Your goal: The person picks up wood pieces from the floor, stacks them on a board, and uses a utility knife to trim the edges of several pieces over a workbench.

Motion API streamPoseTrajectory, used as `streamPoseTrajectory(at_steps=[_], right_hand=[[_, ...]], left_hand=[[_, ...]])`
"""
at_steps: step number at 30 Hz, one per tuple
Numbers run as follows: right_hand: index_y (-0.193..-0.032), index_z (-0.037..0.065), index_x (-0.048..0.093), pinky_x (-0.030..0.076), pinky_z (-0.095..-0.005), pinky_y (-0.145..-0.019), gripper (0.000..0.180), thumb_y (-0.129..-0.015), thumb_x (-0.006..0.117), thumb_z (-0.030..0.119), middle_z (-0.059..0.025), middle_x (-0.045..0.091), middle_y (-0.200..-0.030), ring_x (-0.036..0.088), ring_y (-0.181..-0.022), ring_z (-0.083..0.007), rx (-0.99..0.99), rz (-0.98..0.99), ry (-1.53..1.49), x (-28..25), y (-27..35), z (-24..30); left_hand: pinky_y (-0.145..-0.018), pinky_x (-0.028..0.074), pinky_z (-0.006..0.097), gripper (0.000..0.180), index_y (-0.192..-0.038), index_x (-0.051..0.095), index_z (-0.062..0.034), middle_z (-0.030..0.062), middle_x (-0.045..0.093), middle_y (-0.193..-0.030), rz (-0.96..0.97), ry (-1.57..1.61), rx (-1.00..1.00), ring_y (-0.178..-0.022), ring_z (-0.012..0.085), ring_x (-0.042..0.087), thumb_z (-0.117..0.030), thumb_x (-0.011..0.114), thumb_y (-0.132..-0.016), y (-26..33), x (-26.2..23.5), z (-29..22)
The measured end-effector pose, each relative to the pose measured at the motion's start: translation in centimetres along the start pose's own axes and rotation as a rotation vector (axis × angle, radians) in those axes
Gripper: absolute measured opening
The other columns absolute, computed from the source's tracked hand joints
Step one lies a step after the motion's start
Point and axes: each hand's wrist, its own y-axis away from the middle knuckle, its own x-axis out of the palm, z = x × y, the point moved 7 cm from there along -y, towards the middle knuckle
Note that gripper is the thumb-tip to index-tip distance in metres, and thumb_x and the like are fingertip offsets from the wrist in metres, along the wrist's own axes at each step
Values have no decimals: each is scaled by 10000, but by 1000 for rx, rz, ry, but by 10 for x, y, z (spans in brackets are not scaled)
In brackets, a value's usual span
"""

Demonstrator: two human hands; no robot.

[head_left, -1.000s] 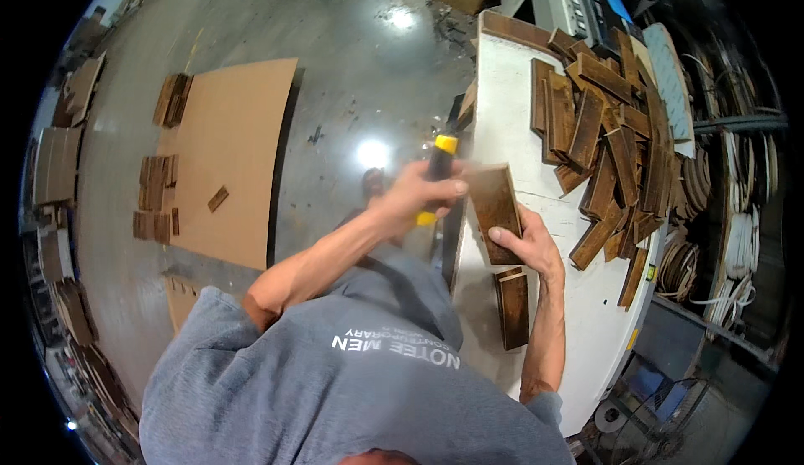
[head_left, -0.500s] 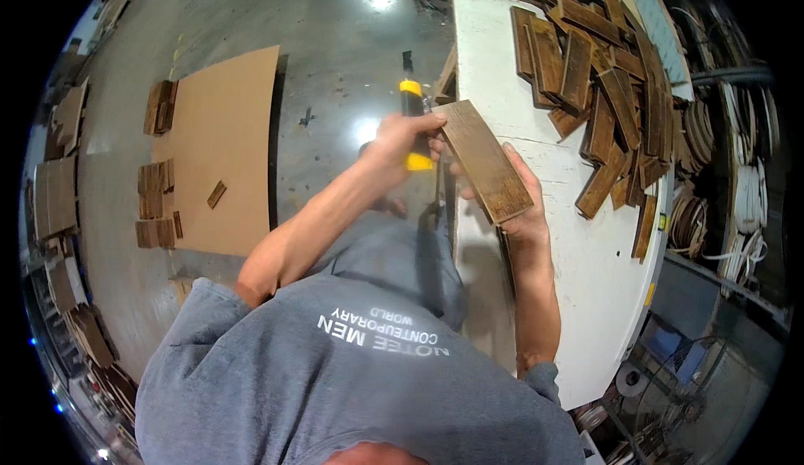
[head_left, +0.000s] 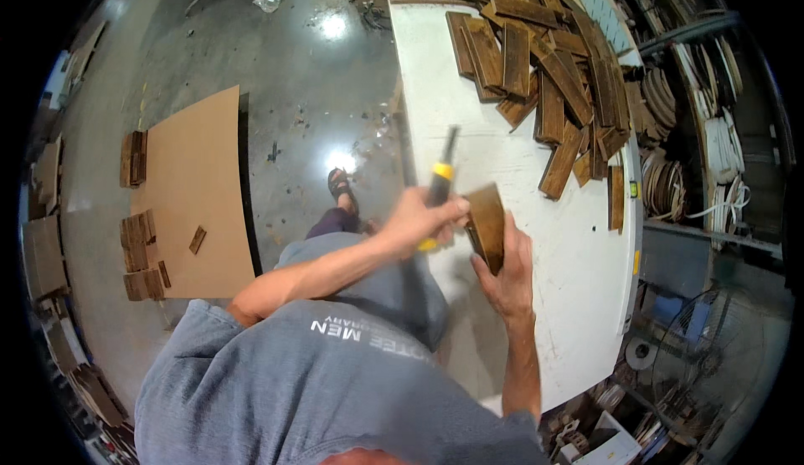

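My left hand [head_left: 423,220] is closed around a chisel [head_left: 440,187] with a yellow-and-black handle, its narrow dark blade pointing away from me and blurred. The thumb and fingertips of that hand reach to the left edge of a short brown wooden plank [head_left: 489,229]. On the other side, my right hand [head_left: 508,277] grips this plank, thumb at its near end and fingers along its right side. The plank is tilted above the white tabletop [head_left: 553,298], one narrow edge turned toward my left hand.
A heap of similar wooden planks [head_left: 548,76] covers the table's far right. On the floor at left lies a brown board [head_left: 197,205], with stacks of short planks [head_left: 136,239] along its left edge. Shelves with coiled strips [head_left: 662,184] and a fan [head_left: 703,339] stand beyond the table's right edge.
Both hands have moved nearer to me with the chisel and the plank. The plank has turned from showing its broad face to standing more on edge. My view has shifted to the right.
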Motion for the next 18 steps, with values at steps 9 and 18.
streamPoseTrajectory(at_steps=[9, 18], right_hand=[[-1461, -6, 405, 341, -529, -1079, 804, -779, 811, 123, -246, 475, -1368, 408, -1242, -418, 138, -90, 135, 31, 43, -80], [-1432, -19, 467, 364, -468, -1104, 749, -832, 775, 306, -259, 474, -1413, 434, -1311, -399, 82, -284, -60, -27, -175, -42]], left_hand=[[-506, 419, 255, 270, -960, 638, -2, 24, 594, -715, -201, 2, -20, -589, 92, 534, -266, 685, -928, -15, -81, 26], [-523, 421, 274, 297, -870, 599, -11, 27, 549, -684, -143, -18, -70, -588, 132, 539, -294, 587, -960, -1, -117, 22]])
